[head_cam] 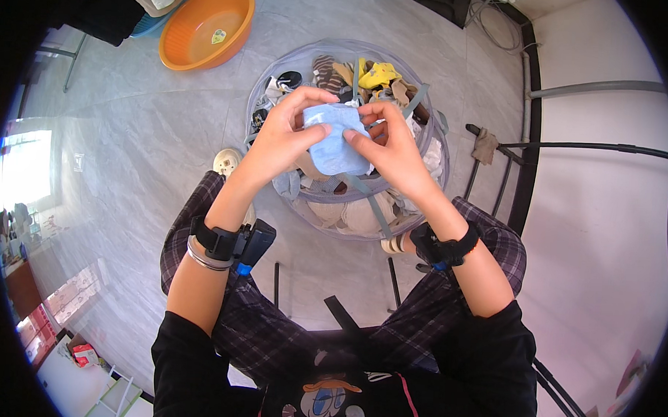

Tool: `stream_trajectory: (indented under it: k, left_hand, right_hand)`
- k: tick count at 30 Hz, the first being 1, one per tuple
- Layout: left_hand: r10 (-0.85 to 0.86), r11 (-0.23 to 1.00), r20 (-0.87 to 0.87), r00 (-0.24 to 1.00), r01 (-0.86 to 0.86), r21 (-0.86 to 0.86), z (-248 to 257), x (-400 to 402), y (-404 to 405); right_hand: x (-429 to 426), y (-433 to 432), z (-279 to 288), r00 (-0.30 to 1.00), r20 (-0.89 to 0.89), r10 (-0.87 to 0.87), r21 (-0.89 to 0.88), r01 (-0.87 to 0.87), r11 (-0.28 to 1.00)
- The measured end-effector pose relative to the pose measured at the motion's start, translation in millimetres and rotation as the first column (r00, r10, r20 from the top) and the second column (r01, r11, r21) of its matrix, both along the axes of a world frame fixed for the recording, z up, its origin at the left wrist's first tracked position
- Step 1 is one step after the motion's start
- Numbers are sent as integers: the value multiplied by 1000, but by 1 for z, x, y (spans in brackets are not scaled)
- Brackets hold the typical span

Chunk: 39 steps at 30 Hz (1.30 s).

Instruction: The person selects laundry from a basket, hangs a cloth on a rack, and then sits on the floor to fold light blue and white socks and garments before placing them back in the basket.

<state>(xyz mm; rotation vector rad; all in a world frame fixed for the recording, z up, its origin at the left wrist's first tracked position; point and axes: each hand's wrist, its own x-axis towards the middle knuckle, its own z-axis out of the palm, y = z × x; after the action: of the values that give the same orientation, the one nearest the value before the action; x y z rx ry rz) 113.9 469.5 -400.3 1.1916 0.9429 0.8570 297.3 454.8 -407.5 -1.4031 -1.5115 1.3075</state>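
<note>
A light blue cloth item (339, 145), perhaps a folded sock, is stretched flat between my two hands. My left hand (298, 130) grips its left side, thumb on the near face and fingers behind. On the right side my right hand (382, 134) pinches it in the same way. Below the hands a round mesh basket (340, 44) with grey straps stands on the floor, holding a heap of socks and small cloth pieces. Among them are a yellow patterned cloth (380, 75) and a brown striped one (326, 73). The hands and the blue cloth hide part of the heap.
An orange plastic basin (199, 30) stands on the tiled floor at the upper left, over a blue one. At the right, a beige cloth (485, 146) hangs on a dark metal rack (590, 146) near the wall. My knees flank the basket's near side.
</note>
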Motion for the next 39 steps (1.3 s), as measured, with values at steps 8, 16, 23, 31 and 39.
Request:
stream_trajectory:
  k: [8,16,23,31,39]
  left_hand:
    - [16,999,26,1000,-15,-48,1,3,0]
    - [-5,1000,64,998,6,-26,3,5,-2]
    - [45,999,59,997,-43,-31,-2,3,0]
    - [76,997,96,992,-73,-35,-1,4,1]
    - [51,998,105,993,-47,-39,-2,2,1]
  right_hand:
    - [-11,-15,17,968,235,90,290,-158,944]
    - [-5,-9,8,990,106,91,146,-106,984]
    - [-7,-10,12,997,45,64,169,-70,983]
    - [-6,-9,13,999,45,17,170,-24,985]
    - [-6,-8,14,999,39,-28,178,20,984]
